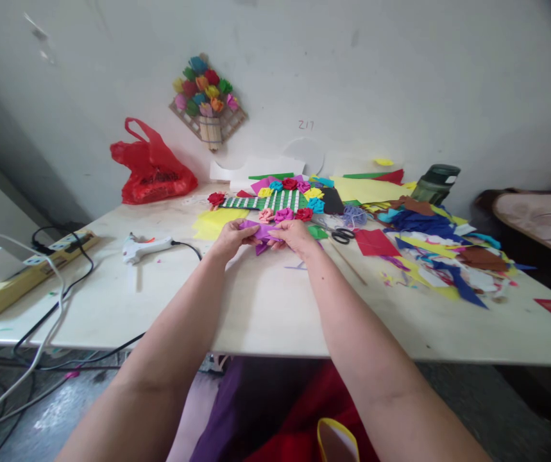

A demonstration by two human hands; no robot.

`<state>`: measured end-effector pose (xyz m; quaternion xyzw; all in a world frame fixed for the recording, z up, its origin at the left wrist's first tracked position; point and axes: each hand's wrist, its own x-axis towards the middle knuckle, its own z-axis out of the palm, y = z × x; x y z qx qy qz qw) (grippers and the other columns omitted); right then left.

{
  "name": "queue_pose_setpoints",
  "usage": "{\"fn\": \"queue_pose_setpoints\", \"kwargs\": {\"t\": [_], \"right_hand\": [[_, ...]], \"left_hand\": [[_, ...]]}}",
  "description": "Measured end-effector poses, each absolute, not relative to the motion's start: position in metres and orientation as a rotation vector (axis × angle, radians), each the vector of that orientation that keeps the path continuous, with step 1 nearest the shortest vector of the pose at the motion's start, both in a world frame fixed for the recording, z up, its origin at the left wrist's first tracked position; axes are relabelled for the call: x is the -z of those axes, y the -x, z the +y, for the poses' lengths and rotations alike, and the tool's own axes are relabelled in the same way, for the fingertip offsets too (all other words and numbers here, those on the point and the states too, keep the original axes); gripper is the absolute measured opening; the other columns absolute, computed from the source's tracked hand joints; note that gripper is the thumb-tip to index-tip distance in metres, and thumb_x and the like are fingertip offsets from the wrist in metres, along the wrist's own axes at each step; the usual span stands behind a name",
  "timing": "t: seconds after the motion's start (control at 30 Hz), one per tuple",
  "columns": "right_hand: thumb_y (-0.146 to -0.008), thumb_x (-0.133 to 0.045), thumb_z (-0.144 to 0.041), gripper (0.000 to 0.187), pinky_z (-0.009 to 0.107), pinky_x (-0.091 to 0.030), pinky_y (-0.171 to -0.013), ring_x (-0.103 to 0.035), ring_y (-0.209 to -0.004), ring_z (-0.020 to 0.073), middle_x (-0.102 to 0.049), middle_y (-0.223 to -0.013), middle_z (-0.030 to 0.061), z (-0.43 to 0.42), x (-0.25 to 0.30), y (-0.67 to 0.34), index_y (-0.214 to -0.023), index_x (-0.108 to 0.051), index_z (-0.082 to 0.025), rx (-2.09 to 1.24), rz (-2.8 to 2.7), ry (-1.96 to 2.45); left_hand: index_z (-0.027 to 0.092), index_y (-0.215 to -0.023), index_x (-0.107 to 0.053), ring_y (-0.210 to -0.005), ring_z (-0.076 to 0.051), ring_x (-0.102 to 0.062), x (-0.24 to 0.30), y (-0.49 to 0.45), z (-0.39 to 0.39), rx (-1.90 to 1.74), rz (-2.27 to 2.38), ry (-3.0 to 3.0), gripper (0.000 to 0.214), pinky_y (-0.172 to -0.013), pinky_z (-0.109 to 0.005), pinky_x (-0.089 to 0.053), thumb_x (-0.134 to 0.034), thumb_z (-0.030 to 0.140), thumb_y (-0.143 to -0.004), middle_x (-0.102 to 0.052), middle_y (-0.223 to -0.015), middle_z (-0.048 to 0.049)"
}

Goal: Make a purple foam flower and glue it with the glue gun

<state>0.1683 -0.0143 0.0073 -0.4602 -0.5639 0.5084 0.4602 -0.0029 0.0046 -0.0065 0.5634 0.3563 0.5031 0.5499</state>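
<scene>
Between my two hands is a piece of purple crepe paper (262,232), held over the table's middle. My left hand (234,239) pinches its left side, and my right hand (295,236) grips its right side with thumb and fingers closed. Just beyond lies a green guitar-shaped craft piece (285,201) with white strips, ringed by paper roses in red, yellow, blue, pink and purple. Black-handled scissors (343,235) and a thin wooden stick (349,263) rest to the right of my right hand. A sheet of yellow paper (217,223) lies beyond my left hand.
A white glue gun (147,248) with a black cable lies left, near a yellow power strip (29,273) and loose cords. A red plastic bag (152,167) stands at the back left. Paper scraps (429,237) and a dark green bottle (436,184) are on the right.
</scene>
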Motion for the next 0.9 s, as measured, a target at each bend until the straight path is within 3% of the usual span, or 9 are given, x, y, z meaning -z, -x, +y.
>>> {"fn": "queue_pose_setpoints", "kwargs": {"t": [0.2, 0.57, 0.9], "right_hand": [[-0.069, -0.068, -0.014, 0.007, 0.017, -0.045, -0.037, -0.055, -0.036, 0.009, -0.065, -0.051, 0.0017, -0.0126, -0.0052, -0.172, -0.065, -0.063, -0.012, -1.291, -1.471, 1.096], [-0.071, -0.069, -0.021, 0.015, 0.016, -0.047, -0.039, -0.061, -0.043, 0.0113, -0.065, -0.053, 0.0021, -0.0082, -0.0058, -0.176, -0.082, -0.068, -0.01, -1.312, -1.333, 1.1], [-0.076, -0.064, -0.017, 0.011, 0.016, -0.045, -0.036, -0.058, -0.038, 0.0098, -0.065, -0.051, 0.0019, -0.0111, -0.0085, -0.1758, -0.067, -0.06, -0.012, -1.303, -1.288, 1.103]], "left_hand": [[0.01, -0.077, -0.061, -0.055, -0.015, -0.064, 0.0057, 0.0111, 0.0038, -1.014, 0.83, -1.469, 0.033, -0.058, -0.026, -0.051, -0.077, 0.034, -0.059, -0.067, -0.062, -0.0058], [0.01, -0.075, -0.061, -0.054, -0.015, -0.063, 0.0076, 0.011, 0.006, -1.056, 0.892, -1.426, 0.033, -0.055, -0.024, -0.05, -0.078, 0.034, -0.059, -0.067, -0.061, -0.0055], [0.009, -0.076, -0.06, -0.053, -0.014, -0.063, 0.0088, 0.0118, 0.0073, -1.09, 0.871, -1.383, 0.034, -0.055, -0.024, -0.05, -0.078, 0.032, -0.059, -0.066, -0.062, -0.004]]}}
